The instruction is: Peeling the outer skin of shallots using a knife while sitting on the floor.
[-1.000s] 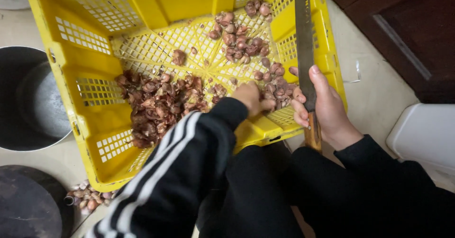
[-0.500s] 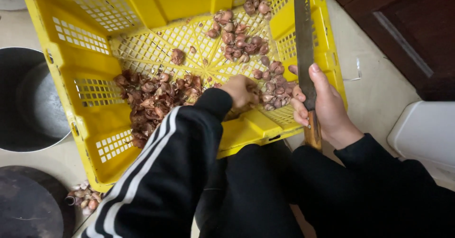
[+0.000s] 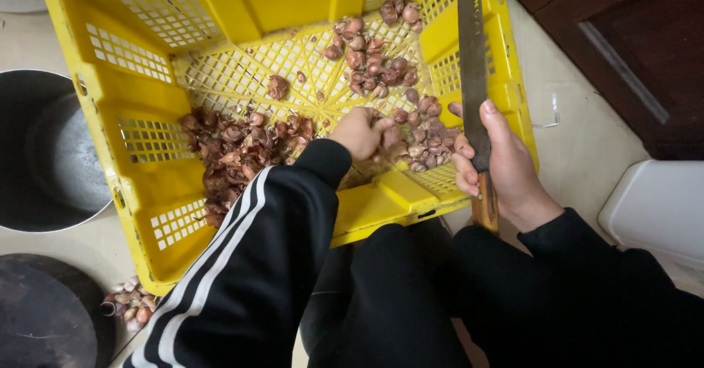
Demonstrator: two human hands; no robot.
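Your left hand (image 3: 359, 130) closes its fingers on shallots (image 3: 411, 137) at the yellow crate's (image 3: 147, 82) centre; your right hand (image 3: 502, 166) grips a cleaver (image 3: 473, 67).

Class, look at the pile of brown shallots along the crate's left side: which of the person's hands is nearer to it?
Left. The left hand is just right of that pile; the right hand holds a knife farther right.
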